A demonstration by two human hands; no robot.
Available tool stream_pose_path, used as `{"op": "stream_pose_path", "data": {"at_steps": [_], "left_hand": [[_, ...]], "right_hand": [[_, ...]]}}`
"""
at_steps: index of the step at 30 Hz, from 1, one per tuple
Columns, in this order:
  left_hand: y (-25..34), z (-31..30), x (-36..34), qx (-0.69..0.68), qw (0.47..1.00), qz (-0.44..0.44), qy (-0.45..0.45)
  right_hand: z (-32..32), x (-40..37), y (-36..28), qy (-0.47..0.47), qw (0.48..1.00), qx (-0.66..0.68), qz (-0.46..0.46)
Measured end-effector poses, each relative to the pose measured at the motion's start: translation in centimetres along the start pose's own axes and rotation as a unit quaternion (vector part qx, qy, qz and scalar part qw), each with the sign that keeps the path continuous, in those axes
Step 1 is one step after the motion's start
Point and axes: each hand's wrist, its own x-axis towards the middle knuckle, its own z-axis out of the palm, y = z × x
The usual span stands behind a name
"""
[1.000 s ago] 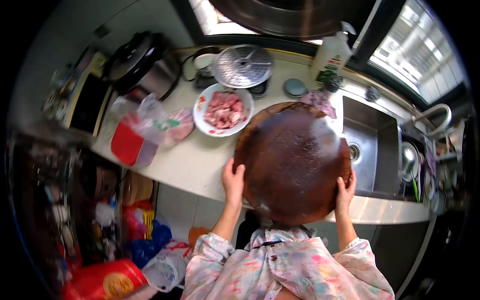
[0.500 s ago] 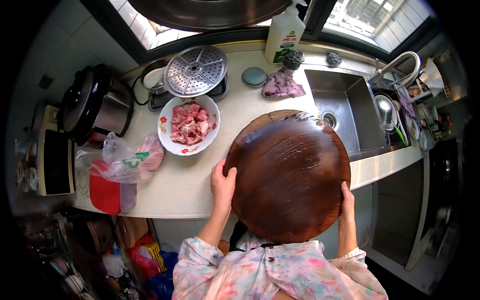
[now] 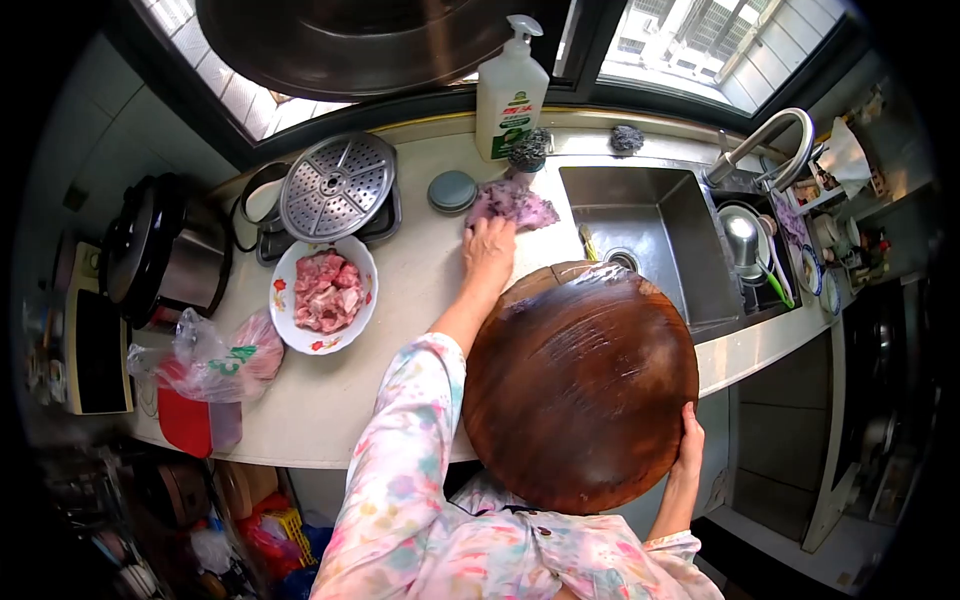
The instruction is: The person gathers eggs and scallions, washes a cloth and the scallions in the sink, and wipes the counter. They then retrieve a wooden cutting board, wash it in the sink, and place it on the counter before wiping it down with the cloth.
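A big round wooden chopping board [image 3: 580, 390], dark and wet-looking, is tilted over the counter's front edge and partly overhangs the sink's near corner. My right hand [image 3: 688, 445] grips its right rim, the thumb on the face and the other fingers hidden behind. My left hand [image 3: 490, 252] is stretched across the counter, its bent fingers closing on the near edge of a crumpled purple cloth [image 3: 525, 208]. Just left of that cloth lies a round grey-green lid [image 3: 452, 190]. A dark scouring pad [image 3: 530, 148] sits behind it, beside a white pump bottle [image 3: 512, 95].
A flowered bowl [image 3: 365, 305] of raw meat chunks [image 3: 328, 290] stands left of my left arm, before a perforated steamer plate [image 3: 338, 185]. Farther left are a plastic bag [image 3: 225, 365], a red-lidded box [image 3: 187, 420] and a pressure cooker [image 3: 195, 265]. The steel sink [image 3: 650, 215] is right.
My left hand has left the board's left rim and reached forward to the purple cloth. My right hand still holds the board. The camera view has shifted slightly.
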Motion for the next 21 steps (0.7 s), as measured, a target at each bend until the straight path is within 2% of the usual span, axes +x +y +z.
{"op": "stream_pose_path", "data": {"at_steps": [1,4,8,13,16,17,20,21], "left_hand": [[-0.6,0.8,0.2,0.038,0.999,0.022,0.009],[-1.9,-0.4,-0.3,0.034,0.997,0.062,-0.031],[-3.5,-5.8,-4.6,-0.119,0.987,0.056,-0.095],[-3.6,-15.6,-11.8,-0.085,0.972,0.089,-0.202],[-2.2,-17.1,-13.8,-0.093,0.982,-0.032,-0.162],[-1.8,-16.8,-13.7,-0.078,0.986,-0.041,-0.139],[-3.8,-14.5,-14.2,-0.024,0.988,-0.023,-0.154],[-3.7,-14.4,-13.8,-0.028,0.987,-0.050,-0.152]], "right_hand": [[-0.2,0.4,-0.1,0.002,1.000,-0.008,-0.006],[-0.7,1.2,-0.5,0.006,1.000,-0.025,-0.014],[-1.9,1.9,-1.1,-0.013,1.000,-0.010,-0.018],[-4.6,2.7,0.3,-0.011,1.000,0.004,0.013],[-4.8,2.7,1.2,-0.011,0.999,0.027,0.037],[-4.7,2.7,1.2,-0.004,0.998,0.033,0.045],[-4.2,2.5,1.2,-0.003,0.998,0.048,0.049],[-4.1,2.4,1.1,-0.004,0.998,0.052,0.046]]}}
